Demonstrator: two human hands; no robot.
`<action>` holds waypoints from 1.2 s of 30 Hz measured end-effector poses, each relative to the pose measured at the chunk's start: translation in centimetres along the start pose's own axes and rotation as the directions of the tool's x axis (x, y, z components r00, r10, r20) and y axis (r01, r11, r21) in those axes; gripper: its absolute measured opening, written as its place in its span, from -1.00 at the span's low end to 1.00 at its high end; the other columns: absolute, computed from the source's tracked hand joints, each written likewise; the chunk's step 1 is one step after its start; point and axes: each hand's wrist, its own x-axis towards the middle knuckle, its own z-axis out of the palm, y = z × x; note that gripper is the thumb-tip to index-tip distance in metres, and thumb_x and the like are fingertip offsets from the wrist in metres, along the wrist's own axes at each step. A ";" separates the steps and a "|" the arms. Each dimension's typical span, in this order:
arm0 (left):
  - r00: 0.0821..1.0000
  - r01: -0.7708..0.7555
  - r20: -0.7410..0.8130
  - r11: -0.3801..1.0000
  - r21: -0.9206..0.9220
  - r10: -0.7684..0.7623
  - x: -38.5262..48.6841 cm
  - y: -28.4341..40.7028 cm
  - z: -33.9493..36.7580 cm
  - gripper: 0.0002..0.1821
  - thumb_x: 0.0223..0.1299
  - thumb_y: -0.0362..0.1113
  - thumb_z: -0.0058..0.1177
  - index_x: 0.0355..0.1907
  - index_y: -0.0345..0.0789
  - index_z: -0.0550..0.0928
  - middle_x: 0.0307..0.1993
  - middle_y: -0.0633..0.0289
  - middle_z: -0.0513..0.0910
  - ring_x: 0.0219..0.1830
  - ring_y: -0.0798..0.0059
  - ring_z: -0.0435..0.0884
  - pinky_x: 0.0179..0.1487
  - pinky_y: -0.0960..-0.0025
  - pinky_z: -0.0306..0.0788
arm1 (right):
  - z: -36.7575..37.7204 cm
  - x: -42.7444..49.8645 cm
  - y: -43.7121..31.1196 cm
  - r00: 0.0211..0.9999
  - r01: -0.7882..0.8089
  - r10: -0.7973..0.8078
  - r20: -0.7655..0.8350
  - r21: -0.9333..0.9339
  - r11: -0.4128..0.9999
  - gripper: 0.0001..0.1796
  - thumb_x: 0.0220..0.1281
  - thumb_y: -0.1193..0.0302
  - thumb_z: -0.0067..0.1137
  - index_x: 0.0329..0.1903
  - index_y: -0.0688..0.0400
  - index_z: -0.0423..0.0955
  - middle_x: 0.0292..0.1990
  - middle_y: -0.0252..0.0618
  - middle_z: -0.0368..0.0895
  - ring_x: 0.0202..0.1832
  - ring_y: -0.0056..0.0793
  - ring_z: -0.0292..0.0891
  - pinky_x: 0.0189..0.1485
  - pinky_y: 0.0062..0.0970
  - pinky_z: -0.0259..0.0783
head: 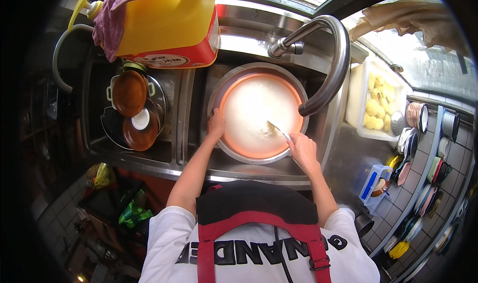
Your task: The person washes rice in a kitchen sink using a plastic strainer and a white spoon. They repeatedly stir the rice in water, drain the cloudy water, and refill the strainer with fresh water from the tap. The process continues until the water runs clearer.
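Note:
An orange plastic basin (257, 154) sits inside a larger stainless steel bowl (278, 69) in the right sink compartment. It holds cloudy white contents (250, 107), grainy like rice in water near the middle; glare hides detail. My left hand (216, 125) grips the basin's left rim, its fingers partly hidden by the edge. In my right hand (303, 148) is the handle of a metal spoon (278, 129). The spoon slants over the right rim, its head dipping into the white contents.
A curved faucet (338, 58) arches over the bowl's right side. A yellow jug (168, 21) draped with a purple cloth (112, 25) stands behind the left sink, where brown dishes (140, 133) are piled. Peeled potatoes (377, 107) fill a plastic tub; dish racks (429, 163) line the right wall.

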 end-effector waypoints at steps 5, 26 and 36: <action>0.999 0.005 0.052 0.999 0.040 -0.007 0.1 -0.1 0.1 -0.61 0.30 -0.25 0.03 0.09 -0.31 0.30 -0.03 -0.26 0.62 0.06 -0.26 0.57 0.11 -0.12 0.42 | 0.6 -0.9 -0.8 0.999 -0.002 -0.001 0.034 0.079 0.997 -0.80 0.24 0.33 0.16 -0.14 0.08 0.64 -0.31 -0.02 0.65 -0.24 0.04 0.61 -0.20 -0.05 0.48; 0.994 -0.063 0.066 0.964 -0.257 0.082 1.2 -6.7 2.5 -0.62 0.19 -0.25 0.12 0.00 -0.45 0.58 -0.13 -0.05 0.70 -0.10 0.18 0.69 -0.04 0.23 0.57 | 5.2 -6.7 5.3 0.965 -0.158 0.247 0.091 0.951 0.267 -0.71 0.29 0.56 0.06 0.06 0.29 0.44 -0.24 -0.22 0.67 -0.19 -0.49 0.63 -0.10 -0.48 0.49; 0.996 -0.017 0.088 0.987 -0.157 0.031 0.7 -5.8 1.7 -0.61 0.08 -0.18 0.21 -0.10 -0.41 0.63 -0.18 -0.06 0.72 -0.08 0.08 0.71 0.02 0.18 0.54 | 10.0 -0.9 7.0 0.887 -0.175 0.422 -0.186 0.710 0.681 -0.84 0.13 0.44 0.09 -0.22 0.19 0.45 -0.36 0.00 0.64 -0.29 -0.04 0.62 -0.25 -0.14 0.45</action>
